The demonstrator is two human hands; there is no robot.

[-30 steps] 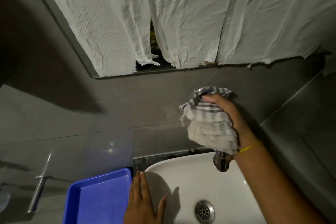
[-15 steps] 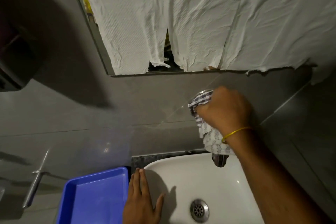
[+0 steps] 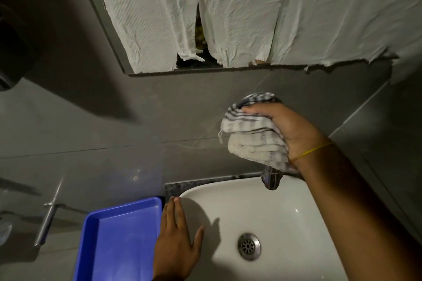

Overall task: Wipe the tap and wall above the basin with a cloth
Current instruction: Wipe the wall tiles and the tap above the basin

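My right hand point(image 3: 294, 130) grips a bunched white cloth with grey stripes point(image 3: 255, 137) and presses it against the grey tiled wall point(image 3: 173, 109) just above the tap. Only the chrome spout of the tap point(image 3: 271, 179) shows below the cloth, over the back rim of the white basin point(image 3: 285, 217). The rest of the tap is hidden by cloth and hand. My left hand point(image 3: 177, 246) lies flat, fingers spread, on the basin's left rim and holds nothing.
A blue plastic tray point(image 3: 118, 242) sits left of the basin. A mirror covered with white paper sheets point(image 3: 251, 11) hangs above. A metal lever point(image 3: 49, 219) sticks out at lower left, and a dark dispenser point(image 3: 13, 52) is at upper left. The drain point(image 3: 249, 246) is in the basin.
My right hand has turned so the cloth faces me again and has shifted slightly along the wall above the tap. My left hand stays on the basin rim.
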